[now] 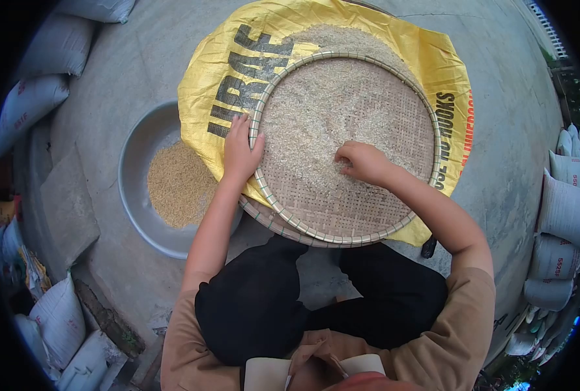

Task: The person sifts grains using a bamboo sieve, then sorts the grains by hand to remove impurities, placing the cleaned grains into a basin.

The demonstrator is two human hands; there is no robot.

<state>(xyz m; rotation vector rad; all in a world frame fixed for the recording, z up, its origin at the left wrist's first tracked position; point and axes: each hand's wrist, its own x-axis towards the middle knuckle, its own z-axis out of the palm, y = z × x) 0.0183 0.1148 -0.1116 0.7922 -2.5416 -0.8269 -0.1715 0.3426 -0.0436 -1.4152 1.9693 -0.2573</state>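
Note:
A round woven bamboo winnowing tray lies tilted slightly above the lap, with pale husked grain spread thinly over its weave. At its left rim is my left hand, fingers along the outside and thumb over the edge, gripping it. My right hand is over the middle of the tray, its fingers curled and pinched down at the grain. Whatever sits between those fingertips is too small to make out. Under the tray is a yellow printed sack, with more grain on its far part.
A metal basin holding golden-brown grain stands on the concrete floor at the left. Part of another woven tray shows beneath the first. Filled white sacks line the left side, and others are stacked at the right.

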